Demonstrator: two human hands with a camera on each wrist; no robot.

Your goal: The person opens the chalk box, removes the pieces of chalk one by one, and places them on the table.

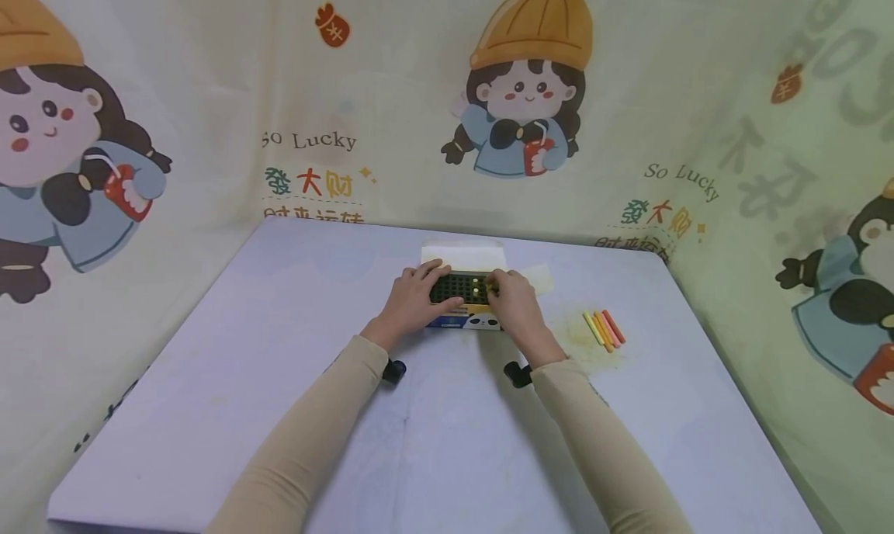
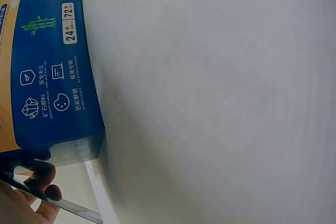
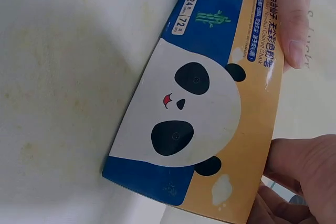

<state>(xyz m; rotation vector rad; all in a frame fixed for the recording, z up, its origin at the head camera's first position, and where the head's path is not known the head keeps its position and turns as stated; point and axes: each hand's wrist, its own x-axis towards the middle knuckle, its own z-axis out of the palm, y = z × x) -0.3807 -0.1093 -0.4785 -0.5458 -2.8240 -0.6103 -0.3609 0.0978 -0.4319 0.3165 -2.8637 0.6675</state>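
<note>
A chalk box (image 1: pixel 482 322), blue, orange and white with a panda face, stands on the table with its top open. Its dark holed insert (image 1: pixel 452 287) shows pale yellow chalk ends (image 1: pixel 476 290) toward the right. My left hand (image 1: pixel 410 299) grips the box's left end, thumb along the front edge and fingers toward the back. At the right end of the insert, the fingers of my right hand (image 1: pixel 517 305) pinch a yellowish chalk stick (image 1: pixel 491 288), mostly hidden by them. The panda (image 3: pixel 194 98) fills the right wrist view; printed blue cardboard (image 2: pixel 58 77) appears in the left one.
Several loose chalk sticks (image 1: pixel 604 329) in yellow, orange, pink and red lie to the right, with yellowish dust around them. Behind the box is a white flap (image 1: pixel 462 255). Cartoon-printed cloth (image 1: pixel 405 130) surrounds the white table (image 1: pixel 279 348).
</note>
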